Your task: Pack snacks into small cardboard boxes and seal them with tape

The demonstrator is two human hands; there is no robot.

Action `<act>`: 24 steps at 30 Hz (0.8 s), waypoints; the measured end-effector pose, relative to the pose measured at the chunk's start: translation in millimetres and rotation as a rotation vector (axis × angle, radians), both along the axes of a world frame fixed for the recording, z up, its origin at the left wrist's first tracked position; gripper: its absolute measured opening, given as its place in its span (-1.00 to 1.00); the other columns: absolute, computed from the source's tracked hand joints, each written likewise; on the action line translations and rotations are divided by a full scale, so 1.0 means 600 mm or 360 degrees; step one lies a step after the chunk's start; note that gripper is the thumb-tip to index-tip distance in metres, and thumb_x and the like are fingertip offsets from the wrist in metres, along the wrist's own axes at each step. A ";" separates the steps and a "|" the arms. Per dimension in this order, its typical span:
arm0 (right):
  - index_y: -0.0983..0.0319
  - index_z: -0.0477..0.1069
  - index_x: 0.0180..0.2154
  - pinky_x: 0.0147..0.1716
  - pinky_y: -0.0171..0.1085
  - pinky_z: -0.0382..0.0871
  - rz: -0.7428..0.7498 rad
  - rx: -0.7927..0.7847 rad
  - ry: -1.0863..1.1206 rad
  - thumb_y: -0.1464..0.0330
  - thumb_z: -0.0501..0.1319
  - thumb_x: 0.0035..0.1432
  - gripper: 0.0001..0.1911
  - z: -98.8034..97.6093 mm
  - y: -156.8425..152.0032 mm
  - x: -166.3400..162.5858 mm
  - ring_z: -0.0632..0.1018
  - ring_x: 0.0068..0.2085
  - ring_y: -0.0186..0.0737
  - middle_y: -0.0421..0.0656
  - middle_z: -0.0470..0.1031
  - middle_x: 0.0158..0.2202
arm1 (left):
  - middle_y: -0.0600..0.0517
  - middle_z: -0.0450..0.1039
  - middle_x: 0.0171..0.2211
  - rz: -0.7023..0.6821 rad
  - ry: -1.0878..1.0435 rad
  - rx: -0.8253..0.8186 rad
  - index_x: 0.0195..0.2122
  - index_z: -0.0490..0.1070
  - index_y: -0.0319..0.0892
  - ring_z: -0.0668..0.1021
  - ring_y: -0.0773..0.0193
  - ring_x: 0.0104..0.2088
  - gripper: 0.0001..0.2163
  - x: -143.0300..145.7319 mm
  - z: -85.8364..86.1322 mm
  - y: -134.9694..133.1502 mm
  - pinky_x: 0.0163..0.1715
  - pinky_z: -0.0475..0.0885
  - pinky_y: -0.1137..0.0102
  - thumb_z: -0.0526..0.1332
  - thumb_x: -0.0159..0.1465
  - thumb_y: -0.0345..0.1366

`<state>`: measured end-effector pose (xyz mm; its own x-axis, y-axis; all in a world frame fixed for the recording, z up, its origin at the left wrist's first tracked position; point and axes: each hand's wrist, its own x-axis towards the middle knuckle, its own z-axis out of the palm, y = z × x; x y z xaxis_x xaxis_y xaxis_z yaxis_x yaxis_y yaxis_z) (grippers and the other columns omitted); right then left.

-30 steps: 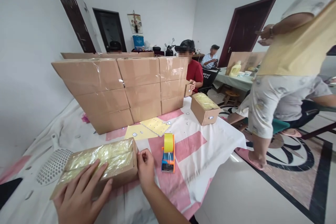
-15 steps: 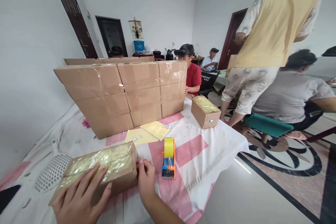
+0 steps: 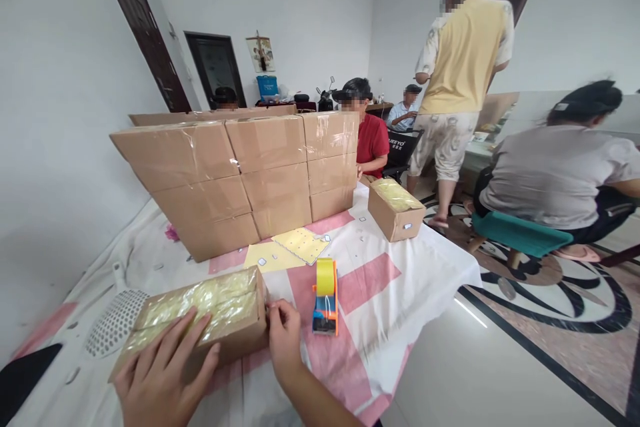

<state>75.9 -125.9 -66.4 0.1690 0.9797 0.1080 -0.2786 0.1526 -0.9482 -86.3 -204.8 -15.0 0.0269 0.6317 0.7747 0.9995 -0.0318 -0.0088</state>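
Observation:
A small cardboard box (image 3: 240, 340) lies in front of me, its top covered with shiny yellow tape. My left hand (image 3: 167, 363) rests on its top and near side, fingers spread. At the box's right end, my right hand (image 3: 285, 333) has thumb and fingertips pinched together against the cardboard; what is between them, if anything, is hidden. Just right of that hand, a tape dispenser (image 3: 326, 307) in orange and blue carries a roll of yellow tape and touches neither hand.
Stacked cardboard boxes (image 3: 277, 173) form a wall across the table. Another taped box (image 3: 397, 213) stands near the table's right edge. A white perforated paddle-shaped thing (image 3: 116, 323) and yellow sheets (image 3: 300, 245) lie on the cloth (image 3: 370, 340). People sit and stand beyond.
My view has shifted slightly. Both hands keep nearly the same places on the box. The person in the yellow top has moved away to the left, and the seated person in grey is more upright.

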 end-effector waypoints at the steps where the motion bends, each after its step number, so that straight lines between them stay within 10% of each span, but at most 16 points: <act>1: 0.22 0.44 -0.52 -0.44 -0.31 0.23 0.0003 0.0002 0.0001 0.20 0.15 0.21 -0.67 0.000 0.000 0.000 0.39 -0.41 -0.21 -0.19 0.39 -0.53 | -0.08 0.46 0.22 -0.0001 0.0001 0.0003 0.35 0.25 0.08 0.53 -0.11 0.10 -0.46 0.000 0.001 0.000 0.10 0.24 0.03 0.22 0.34 -0.15; 24: 0.21 0.41 -0.49 -0.41 -0.32 0.28 -0.0043 -0.0049 0.0017 0.24 0.20 0.11 -0.79 -0.009 0.003 -0.002 0.43 -0.40 -0.23 -0.21 0.45 -0.51 | -0.04 0.43 0.25 -0.0036 -0.0134 0.0014 0.38 0.20 0.18 0.50 -0.14 0.14 -0.44 0.006 -0.006 -0.003 0.11 0.23 0.00 0.18 0.34 -0.12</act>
